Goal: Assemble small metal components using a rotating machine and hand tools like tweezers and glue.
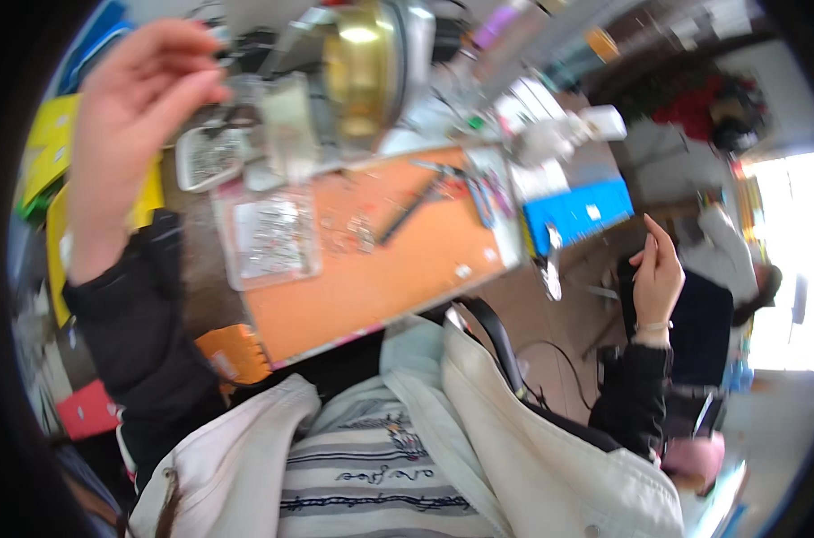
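The person's left hand [124,112] is raised at the upper left, over the side of the worktop [205,264]. Its fingers bend inward with the thumb close below them; blur makes it impossible to tell whether they meet or pinch something small.

Nearest to this hand is a small white rectangular tray [184,170] of silvery metal bits. Just below that, a clear rectangular plastic tray [238,274] filled with small shiny pieces rests on the left part of a flat orange mat [380,300]. Small loose bits [357,231] lie beside it, and a slim dark tool [411,212] lies slantwise farther right.

The right hand [660,280] is beyond the worktop's right edge, index finger extended and the others loosely bent, gripping nothing visible. It is near, but apart from, a bright blue rectangular box [564,218].
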The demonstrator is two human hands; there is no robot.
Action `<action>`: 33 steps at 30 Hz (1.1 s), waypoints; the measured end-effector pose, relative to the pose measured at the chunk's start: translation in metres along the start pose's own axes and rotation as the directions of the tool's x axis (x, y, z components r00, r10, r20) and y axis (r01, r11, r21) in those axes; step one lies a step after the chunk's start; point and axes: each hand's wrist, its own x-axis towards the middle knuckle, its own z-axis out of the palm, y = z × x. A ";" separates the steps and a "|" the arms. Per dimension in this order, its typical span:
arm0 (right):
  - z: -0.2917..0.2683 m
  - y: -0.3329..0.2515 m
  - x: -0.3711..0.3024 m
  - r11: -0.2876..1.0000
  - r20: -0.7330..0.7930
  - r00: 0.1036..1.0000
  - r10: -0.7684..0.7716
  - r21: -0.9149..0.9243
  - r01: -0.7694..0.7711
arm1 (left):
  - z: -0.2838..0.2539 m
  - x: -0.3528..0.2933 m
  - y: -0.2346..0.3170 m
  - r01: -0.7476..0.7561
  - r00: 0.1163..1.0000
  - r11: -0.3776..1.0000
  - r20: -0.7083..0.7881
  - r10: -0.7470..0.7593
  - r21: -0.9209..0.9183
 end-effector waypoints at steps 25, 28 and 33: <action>0.182 -0.364 -0.034 -0.279 0.688 0.704 -0.174 0.652 -0.705 | -0.014 0.003 -0.001 0.119 0.989 0.990 -0.097 -0.112 0.070; 0.186 -0.359 -0.045 -0.312 0.633 0.757 -0.160 0.695 -0.648 | -0.016 0.002 -0.002 0.119 0.988 0.987 -0.107 -0.107 0.106; 0.186 -0.352 -0.058 -0.231 0.246 0.952 -0.180 0.931 -0.284 | -0.014 0.003 -0.003 0.119 0.990 0.988 -0.094 -0.109 0.103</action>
